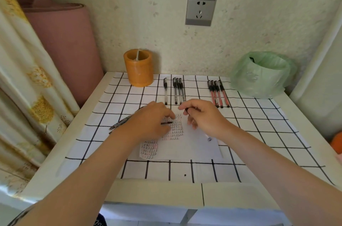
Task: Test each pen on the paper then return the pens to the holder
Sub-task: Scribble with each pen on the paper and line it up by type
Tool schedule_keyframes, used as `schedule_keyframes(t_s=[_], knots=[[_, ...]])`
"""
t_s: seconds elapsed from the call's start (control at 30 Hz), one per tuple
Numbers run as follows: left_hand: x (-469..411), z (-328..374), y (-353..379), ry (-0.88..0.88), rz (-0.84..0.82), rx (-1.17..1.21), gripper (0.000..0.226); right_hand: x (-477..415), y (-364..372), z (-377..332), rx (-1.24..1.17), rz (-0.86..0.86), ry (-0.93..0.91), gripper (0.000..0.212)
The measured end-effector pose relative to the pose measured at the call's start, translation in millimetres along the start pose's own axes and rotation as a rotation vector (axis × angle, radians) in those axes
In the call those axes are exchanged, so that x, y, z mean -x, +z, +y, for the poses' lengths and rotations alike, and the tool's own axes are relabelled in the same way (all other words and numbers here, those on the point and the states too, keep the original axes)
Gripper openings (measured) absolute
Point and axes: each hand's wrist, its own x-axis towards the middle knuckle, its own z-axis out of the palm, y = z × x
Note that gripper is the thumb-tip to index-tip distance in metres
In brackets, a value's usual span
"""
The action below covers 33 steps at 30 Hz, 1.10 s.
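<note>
My left hand (150, 123) rests on the written-on paper (190, 146) and grips a black pen (118, 124). Its dark tip pokes out to the right over the rows of marks, and its barrel runs back to the left. A second barrel seems to lie beside it, partly hidden. Just to the right, my right hand (202, 117) pinches a small black pen cap (187, 110) between thumb and forefinger. The orange cylindrical holder (138, 70) stands at the back left of the table. One black pen (165, 92), three more black pens (178, 92) and several red pens (218, 94) lie in rows behind my hands.
A white cloth with a black grid (259, 133) covers the table. A bin lined with a green plastic bag (262, 73) stands at the back right. A pink roll (63, 40) and a curtain (24, 77) are at the left. A wall socket (201, 9) is above, and a small dark bit (209, 139) lies on the paper.
</note>
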Motion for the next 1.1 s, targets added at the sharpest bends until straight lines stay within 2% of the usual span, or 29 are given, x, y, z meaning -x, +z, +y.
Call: schedule_keyframes(t_s=[0.07, 0.13, 0.2, 0.27, 0.33, 0.63, 0.7, 0.83, 1.1], knots=[[-1, 2, 2, 0.036, -0.017, -0.002, 0.044, -1, 0, -4, -0.214, -0.001, 0.060, 0.050], [0, 2, 5, 0.063, -0.029, -0.023, 0.049, 0, 0, -7, -0.293, -0.001, 0.070, 0.055], [0, 1, 6, 0.085, -0.034, -0.072, 0.052, 4, 0, -6, -0.304, 0.009, 0.056, 0.043], [1, 0, 6, 0.076, -0.045, -0.103, 0.052, 8, 0, -6, -0.340, 0.004, 0.058, 0.018], [1, -1, 5, 0.050, -0.058, -0.100, 0.052, 12, -1, -7, -0.359, -0.035, 0.080, 0.015], [4, -2, 0, -0.018, -0.062, -0.025, 0.048, 28, 12, -4, -0.092, -0.119, 0.072, 0.014], [3, 0, 2, -0.029, -0.040, -0.004, 0.045, 30, 15, -3, -0.067, -0.145, 0.051, 0.011], [-2, 2, 6, -0.027, -0.006, 0.018, 0.044, 33, 21, -1, 0.045, -0.133, -0.034, 0.018], [-6, 0, 7, -0.037, -0.013, 0.032, 0.051, 32, 22, 1, 0.068, -0.144, -0.086, 0.016]])
